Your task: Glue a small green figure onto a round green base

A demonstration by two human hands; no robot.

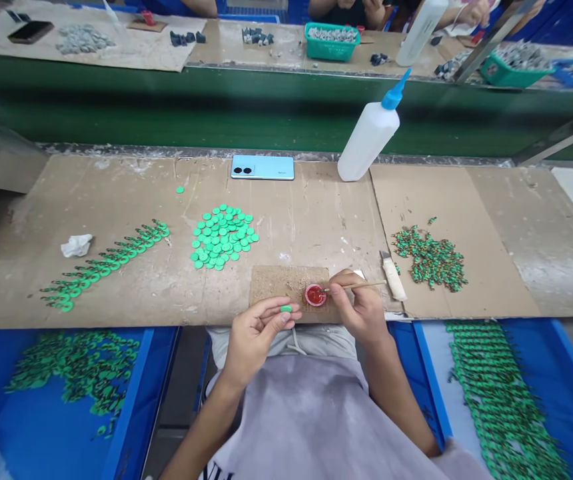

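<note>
With your left hand (254, 333) pinching the green disc (286, 309) just near-left of the red cap (315, 295), keep your right-hand fingers (339, 288) clamped on the thin stick (361, 285) — take little — and steady it.

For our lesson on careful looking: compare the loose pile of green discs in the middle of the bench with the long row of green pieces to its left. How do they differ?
The green disc pile is a roundish heap; the green row runs in a slanting line. The pile's discs look plain, light and flat; the row's pieces look darker, with small dark parts attached. The pile lies nearer the phone, the row nearer the crumpled tissue. Both rest on the cardboard-covered bench.
</note>
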